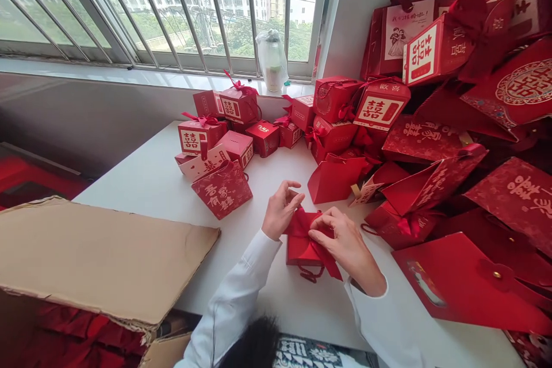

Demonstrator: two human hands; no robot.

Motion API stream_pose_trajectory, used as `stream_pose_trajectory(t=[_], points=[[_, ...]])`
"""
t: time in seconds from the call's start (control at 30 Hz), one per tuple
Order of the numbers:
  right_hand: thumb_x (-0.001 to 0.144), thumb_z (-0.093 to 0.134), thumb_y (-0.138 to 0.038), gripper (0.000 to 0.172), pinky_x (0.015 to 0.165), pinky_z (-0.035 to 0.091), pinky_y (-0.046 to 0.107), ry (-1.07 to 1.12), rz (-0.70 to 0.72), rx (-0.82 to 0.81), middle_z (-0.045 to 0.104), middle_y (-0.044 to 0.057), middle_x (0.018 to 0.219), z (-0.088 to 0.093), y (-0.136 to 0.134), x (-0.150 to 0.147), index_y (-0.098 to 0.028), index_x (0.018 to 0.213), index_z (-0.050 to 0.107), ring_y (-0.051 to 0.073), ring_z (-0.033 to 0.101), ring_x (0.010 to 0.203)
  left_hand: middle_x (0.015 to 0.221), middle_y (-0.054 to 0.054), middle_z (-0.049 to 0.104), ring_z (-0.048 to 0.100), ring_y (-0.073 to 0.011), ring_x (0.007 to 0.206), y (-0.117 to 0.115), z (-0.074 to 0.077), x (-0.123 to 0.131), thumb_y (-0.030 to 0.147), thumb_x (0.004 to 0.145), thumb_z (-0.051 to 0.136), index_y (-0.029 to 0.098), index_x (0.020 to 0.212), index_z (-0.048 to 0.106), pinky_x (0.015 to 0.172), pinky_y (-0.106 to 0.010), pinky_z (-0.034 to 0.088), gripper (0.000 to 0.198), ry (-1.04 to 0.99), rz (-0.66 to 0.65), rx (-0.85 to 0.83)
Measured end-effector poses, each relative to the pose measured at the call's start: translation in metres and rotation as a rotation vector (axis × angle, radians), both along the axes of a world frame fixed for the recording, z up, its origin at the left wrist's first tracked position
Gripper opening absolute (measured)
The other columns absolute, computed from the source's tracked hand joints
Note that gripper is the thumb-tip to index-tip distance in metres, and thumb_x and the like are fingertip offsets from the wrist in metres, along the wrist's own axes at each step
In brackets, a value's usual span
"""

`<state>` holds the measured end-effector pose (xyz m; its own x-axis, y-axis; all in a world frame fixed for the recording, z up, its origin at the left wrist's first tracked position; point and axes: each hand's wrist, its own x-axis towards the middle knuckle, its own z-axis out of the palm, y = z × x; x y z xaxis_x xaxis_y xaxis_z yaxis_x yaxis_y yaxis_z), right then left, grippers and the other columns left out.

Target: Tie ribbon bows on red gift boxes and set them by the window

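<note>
Our right hand (347,248) pinches the red ribbon (311,227) on a small red gift box (301,253). Our left hand (281,211) curls beside it, its grip unclear. The box sits on the white surface (129,195), with red gift bags (335,178) beyond.

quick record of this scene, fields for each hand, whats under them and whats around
left hand: touching the red ribbon
right hand: fingers on the same ribbon
under hands: red gift box, on a white table
nearby: red double-happiness boxes, red gift bags, cardboard carton
windowsill: bottle in a plastic bag
</note>
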<state>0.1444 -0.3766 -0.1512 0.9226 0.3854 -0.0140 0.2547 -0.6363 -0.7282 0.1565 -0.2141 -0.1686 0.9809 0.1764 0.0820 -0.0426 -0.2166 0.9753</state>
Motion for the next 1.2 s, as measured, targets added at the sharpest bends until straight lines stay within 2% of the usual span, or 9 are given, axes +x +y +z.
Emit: stream_pose_trajectory(t=[0.13, 0.23, 0.3, 0.43, 0.57, 0.67, 0.8, 0.9, 1.2], points=[[0.08, 0.058, -0.037, 0.016, 0.074, 0.042, 0.031, 0.052, -0.043, 0.141, 0.064, 0.002, 0.097, 0.001, -0.013, -0.001, -0.025, 0.088, 0.066, 0.019, 0.058, 0.086, 0.078, 0.0, 0.063, 0.059, -0.0135, 0.072, 0.013, 0.006, -0.013, 0.048, 0.09, 0.042, 0.02, 0.096, 0.059, 0.069, -0.025, 0.045, 0.033, 0.1, -0.039, 0.159], [0.08, 0.059, -0.043, 0.023, 0.077, 0.042, 0.032, 0.049, -0.104, 0.177, 0.066, 0.002, 0.098, -0.004, -0.026, -0.002, -0.024, 0.093, 0.064, 0.019, 0.058, 0.086, 0.077, 0.0, 0.063, 0.055, -0.0128, 0.069, 0.016, 0.007, -0.02, 0.048, 0.088, 0.046, 0.019, 0.085, 0.062, 0.063, -0.023, 0.043, 0.034, 0.127, -0.142, 0.219], [0.08, 0.059, -0.045, 0.026, 0.075, 0.043, 0.032, 0.079, -0.114, 0.184, 0.066, 0.003, 0.095, -0.009, -0.031, -0.003, -0.023, 0.094, 0.063, 0.019, 0.059, 0.083, 0.077, -0.001, 0.062, 0.053, -0.0125, 0.068, 0.015, 0.006, -0.021, 0.044, 0.085, 0.052, 0.017, 0.077, 0.06, 0.058, -0.022, 0.042, 0.029, 0.109, -0.165, 0.218], [0.078, 0.061, -0.049, 0.031, 0.07, 0.044, 0.03, 0.17, -0.127, 0.264, 0.067, 0.002, 0.088, -0.012, -0.03, -0.006, -0.022, 0.092, 0.061, 0.018, 0.059, 0.076, 0.074, -0.001, 0.059, 0.052, -0.0134, 0.071, 0.009, 0.008, -0.019, 0.035, 0.082, 0.057, 0.017, 0.07, 0.058, 0.061, -0.023, 0.041, 0.021, 0.046, -0.104, 0.277], [0.078, 0.061, -0.047, 0.027, 0.063, 0.043, 0.027, 0.158, -0.165, 0.304, 0.064, 0.001, 0.076, -0.015, -0.022, -0.007, -0.021, 0.081, 0.061, 0.015, 0.055, 0.066, 0.071, 0.001, 0.058, 0.051, -0.0124, 0.068, 0.002, 0.012, -0.017, 0.029, 0.084, 0.056, 0.017, 0.069, 0.054, 0.064, -0.023, 0.041, 0.018, -0.039, -0.083, 0.343], [0.079, 0.06, -0.045, 0.025, 0.061, 0.041, 0.026, 0.147, -0.184, 0.312, 0.06, -0.001, 0.071, -0.019, -0.018, -0.007, -0.021, 0.076, 0.058, 0.014, 0.052, 0.063, 0.071, 0.002, 0.057, 0.05, -0.0129, 0.066, -0.007, 0.01, -0.019, 0.024, 0.088, 0.051, 0.018, 0.072, 0.051, 0.064, -0.025, 0.041, 0.016, -0.123, -0.047, 0.481], [0.078, 0.061, -0.043, 0.022, 0.061, 0.041, 0.026, 0.175, -0.205, 0.38, 0.06, 0.0, 0.074, -0.024, -0.017, -0.006, -0.021, 0.081, 0.058, 0.014, 0.052, 0.065, 0.076, -0.001, 0.061, 0.05, -0.0163, 0.072, -0.016, 0.004, -0.026, 0.023, 0.094, 0.042, 0.019, 0.078, 0.049, 0.067, -0.027, 0.041, 0.018, -0.248, 0.038, 0.766], [0.077, 0.063, -0.042, 0.023, 0.061, 0.041, 0.026, 0.172, -0.221, 0.425, 0.059, 0.0, 0.073, -0.028, -0.018, -0.005, -0.02, 0.085, 0.059, 0.014, 0.052, 0.065, 0.073, -0.001, 0.061, 0.05, -0.0156, 0.066, -0.019, 0.001, -0.031, 0.026, 0.097, 0.036, 0.019, 0.08, 0.05, 0.066, -0.027, 0.039, 0.023, -0.289, 0.102, 0.906], [0.075, 0.066, -0.043, 0.032, 0.055, 0.04, 0.024, 0.207, -0.271, 0.604, 0.052, -0.005, 0.061, -0.037, -0.009, -0.002, -0.02, 0.095, 0.055, 0.012, 0.048, 0.057, 0.056, 0.003, 0.059, 0.043, -0.0124, 0.044, -0.022, -0.003, -0.028, 0.025, 0.099, 0.032, 0.019, 0.08, 0.049, 0.056, -0.025, 0.032, 0.026, -0.25, 0.134, 1.082]])
